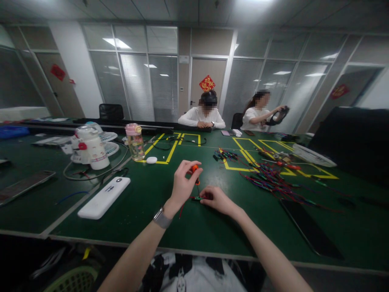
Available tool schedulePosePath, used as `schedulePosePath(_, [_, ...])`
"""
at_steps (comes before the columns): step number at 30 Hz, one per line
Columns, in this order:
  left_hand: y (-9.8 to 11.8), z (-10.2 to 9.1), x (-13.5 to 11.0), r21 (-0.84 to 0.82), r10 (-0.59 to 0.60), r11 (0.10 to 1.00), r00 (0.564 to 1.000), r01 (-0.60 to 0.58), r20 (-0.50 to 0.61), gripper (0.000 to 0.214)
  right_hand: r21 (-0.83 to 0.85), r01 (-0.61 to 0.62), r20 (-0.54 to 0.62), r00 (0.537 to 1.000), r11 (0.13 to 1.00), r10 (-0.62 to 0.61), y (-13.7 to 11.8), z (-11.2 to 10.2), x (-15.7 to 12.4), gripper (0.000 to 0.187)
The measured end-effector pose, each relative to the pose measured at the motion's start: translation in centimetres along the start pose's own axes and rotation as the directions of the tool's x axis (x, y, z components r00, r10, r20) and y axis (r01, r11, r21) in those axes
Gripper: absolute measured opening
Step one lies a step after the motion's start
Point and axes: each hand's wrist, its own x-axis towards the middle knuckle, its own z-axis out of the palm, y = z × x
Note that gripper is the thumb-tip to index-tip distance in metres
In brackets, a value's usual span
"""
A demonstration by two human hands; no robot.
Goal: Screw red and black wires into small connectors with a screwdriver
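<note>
My left hand (183, 181), with a watch at its wrist, is closed around the orange and black handle of a screwdriver (196, 172). The shaft points down at a small green terminal connector (197, 198) with thin red wires, low over the green table (146, 239). My right hand (216, 198) pinches the right end of that connector, its fingertips hiding part of it. Whether the screwdriver's tip sits in a screw is too small to tell.
At right lie a heap of wired connectors (270, 178) and a black phone (310, 227). A white power bank (105, 198), a pink-lidded bottle (134, 142) and a white jug (91, 148) stand or lie at left. Two people (202, 115) sit across the table.
</note>
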Motion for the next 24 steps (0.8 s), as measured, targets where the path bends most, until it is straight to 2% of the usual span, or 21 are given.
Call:
schedulePosePath(7, [0.1, 0.3, -0.2, -0.124, -0.027, 0.991, 0.986, 0.047, 0.162, 0.030, -0.003, -0.006, -0.006, 1.000, 1.000, 0.006, -0.3, -0.1, 0.0, 0.012])
schedulePosePath(9, [0.1, 0.4, -0.1, -0.085, -0.010, 0.996, 0.989, 0.023, 0.145, 0.025, 0.007, -0.018, -0.016, 1.000, 1.000, 0.018, -0.2, 0.0, 0.0, 0.012])
schedulePosePath(12, [0.1, 0.4, 0.2, 0.019, 0.025, 0.999, 0.998, -0.026, 0.060, 0.016, 0.027, -0.033, -0.035, 0.999, 0.999, 0.034, 0.1, 0.2, 0.2, 0.010])
schedulePosePath(15, [0.0, 0.4, 0.4, 0.077, 0.030, 0.997, 0.999, -0.031, 0.020, 0.015, 0.043, -0.040, -0.043, 0.998, 0.998, 0.042, 0.3, 0.4, 0.3, 0.009])
schedulePosePath(21, [0.1, 0.2, 0.6, 0.038, -0.003, 0.999, 0.984, -0.004, 0.178, 0.034, 0.050, -0.037, -0.048, 0.998, 0.998, 0.039, 0.3, 0.5, 0.2, 0.009])
schedulePosePath(24, [0.4, 0.3, 0.9, 0.014, 0.004, 1.000, 0.969, -0.008, 0.246, 0.037, 0.043, -0.032, -0.054, 0.998, 0.999, 0.034, 0.3, 0.5, 0.2, 0.009])
